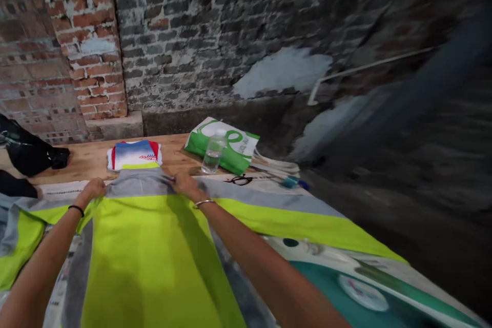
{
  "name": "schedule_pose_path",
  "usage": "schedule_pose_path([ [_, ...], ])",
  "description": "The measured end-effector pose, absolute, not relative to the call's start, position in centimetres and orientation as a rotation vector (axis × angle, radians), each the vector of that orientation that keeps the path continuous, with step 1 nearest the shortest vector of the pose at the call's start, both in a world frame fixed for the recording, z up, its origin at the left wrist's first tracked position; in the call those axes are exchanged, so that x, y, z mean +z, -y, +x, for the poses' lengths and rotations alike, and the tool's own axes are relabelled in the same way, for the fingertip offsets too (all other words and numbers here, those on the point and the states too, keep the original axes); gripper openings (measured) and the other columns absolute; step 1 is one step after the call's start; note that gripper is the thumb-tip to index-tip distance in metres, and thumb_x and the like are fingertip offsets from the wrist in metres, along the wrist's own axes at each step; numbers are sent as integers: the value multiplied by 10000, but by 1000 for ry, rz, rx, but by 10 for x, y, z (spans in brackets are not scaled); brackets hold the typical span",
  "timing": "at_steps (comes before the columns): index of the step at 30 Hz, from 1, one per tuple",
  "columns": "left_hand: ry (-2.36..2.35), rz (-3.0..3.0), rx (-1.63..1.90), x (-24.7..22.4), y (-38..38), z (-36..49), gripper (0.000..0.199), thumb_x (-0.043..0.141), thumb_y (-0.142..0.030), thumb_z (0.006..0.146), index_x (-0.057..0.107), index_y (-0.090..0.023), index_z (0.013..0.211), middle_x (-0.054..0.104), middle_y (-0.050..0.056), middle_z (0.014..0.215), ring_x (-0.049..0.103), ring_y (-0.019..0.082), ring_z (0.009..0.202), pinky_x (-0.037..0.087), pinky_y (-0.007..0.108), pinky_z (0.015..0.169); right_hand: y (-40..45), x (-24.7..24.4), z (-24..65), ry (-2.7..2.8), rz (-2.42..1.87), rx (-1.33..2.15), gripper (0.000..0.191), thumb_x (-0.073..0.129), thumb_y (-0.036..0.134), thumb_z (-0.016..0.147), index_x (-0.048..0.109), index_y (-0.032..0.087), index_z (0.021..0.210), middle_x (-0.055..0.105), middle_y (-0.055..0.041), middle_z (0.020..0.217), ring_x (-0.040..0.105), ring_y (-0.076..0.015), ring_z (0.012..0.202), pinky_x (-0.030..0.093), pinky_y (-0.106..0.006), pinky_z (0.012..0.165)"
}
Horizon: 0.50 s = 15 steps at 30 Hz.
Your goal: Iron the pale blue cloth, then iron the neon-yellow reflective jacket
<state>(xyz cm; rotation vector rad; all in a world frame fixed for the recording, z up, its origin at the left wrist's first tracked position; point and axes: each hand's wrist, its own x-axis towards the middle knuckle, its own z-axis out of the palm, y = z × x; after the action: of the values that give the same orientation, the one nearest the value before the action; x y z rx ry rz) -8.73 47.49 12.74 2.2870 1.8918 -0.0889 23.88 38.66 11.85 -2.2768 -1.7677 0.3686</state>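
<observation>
Lime-and-grey jersey (149, 261) lies spread flat and unfolded across the wooden worktop (88, 161). The left hand (90, 192) and right hand (184, 187) each pinch its grey top edge between the fingertips. 1 folded jersey (134, 156) already sits near the far edge, beside a water bottle (213, 152).

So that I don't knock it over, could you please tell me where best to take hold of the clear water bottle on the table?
Wrap your fingers around the middle of the clear water bottle, coming from the near side with your right hand. It stands on its base, its body is wider than its neck, and the green-and-white bag lies just behind it.
</observation>
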Motion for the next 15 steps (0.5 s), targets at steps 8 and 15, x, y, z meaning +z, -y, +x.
schedule_pose_path([
  [8, -2125, 2385, 274, 118, -448, -57, 449, 401, -261, 1029, 452, -131, 1456, 526, 213, 1432, 565, 308, 1274, 476, 486, 1043, -385, 113, 255, 1417, -2340, 228, 511, 351, 322, 1044, 475, 69, 1470, 501, -260, 1420, 568, -317, 1216, 476, -367, 934],
  [15, -1835, 2569, 195, 74, -374, -49, 532, 452, -439, 997, 470, -246, 1493, 403, 86, 1609, 306, 303, 1514, 256, 482, 1236, -342, 66, 231, 2011, -2065, 146, 602, 318, 487, 1051, 384, 183, 1566, 315, -135, 1626, 230, -310, 1499, 213, -488, 1200],
])
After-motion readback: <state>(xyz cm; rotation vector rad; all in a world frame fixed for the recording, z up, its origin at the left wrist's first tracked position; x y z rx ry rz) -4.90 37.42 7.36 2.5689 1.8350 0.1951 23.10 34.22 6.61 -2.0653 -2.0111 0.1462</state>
